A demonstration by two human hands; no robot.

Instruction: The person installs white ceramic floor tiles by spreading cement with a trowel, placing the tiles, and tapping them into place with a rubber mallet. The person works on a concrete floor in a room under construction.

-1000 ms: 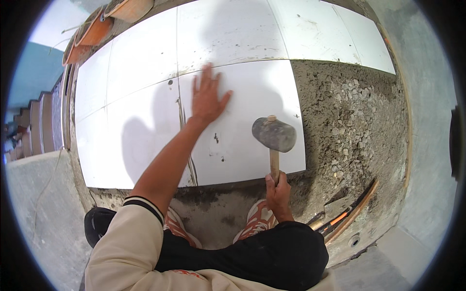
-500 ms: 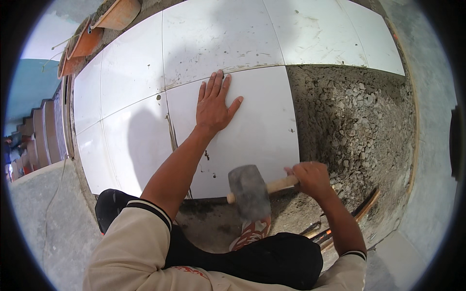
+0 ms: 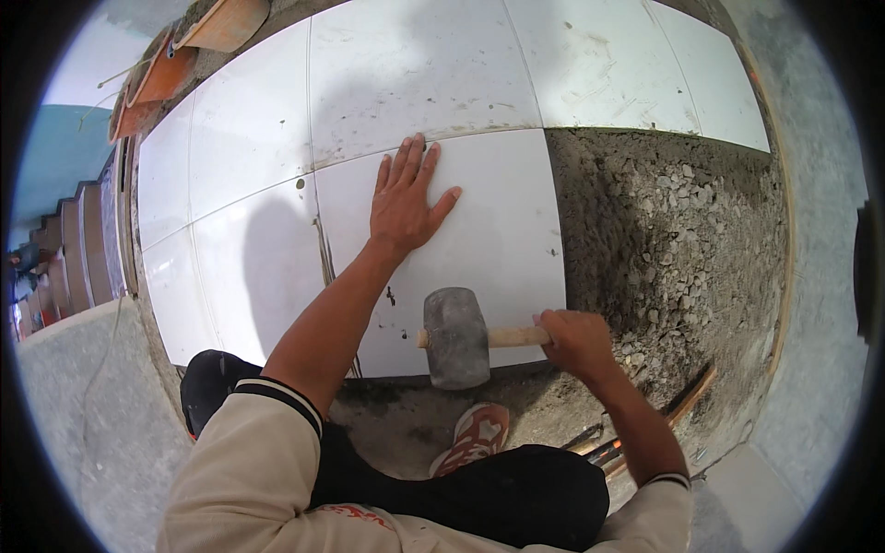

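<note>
My left hand (image 3: 406, 198) lies flat with fingers spread on a large white floor tile (image 3: 489, 230), near its far edge. My right hand (image 3: 579, 346) is closed round the wooden handle of a rubber mallet (image 3: 457, 339). The mallet's dark grey head is over the near edge of that same tile; whether it touches the tile I cannot tell. Dark mortar smears mark the tile's left joint. Along its left and far sides lie more white tiles (image 3: 249, 129), set edge to edge.
Right of the tile is a bed of mortar and rubble (image 3: 682, 240). Orange tubs (image 3: 221, 23) stand at the far left, above brown steps (image 3: 78, 240). Long tools (image 3: 604, 452) lie near my right forearm. My shoe (image 3: 475, 433) rests on the bare ground before the tile.
The mallet head has moved slightly away from me and left, over the tile's near edge, and my right hand has shifted left with it. My left hand stays almost in place.
</note>
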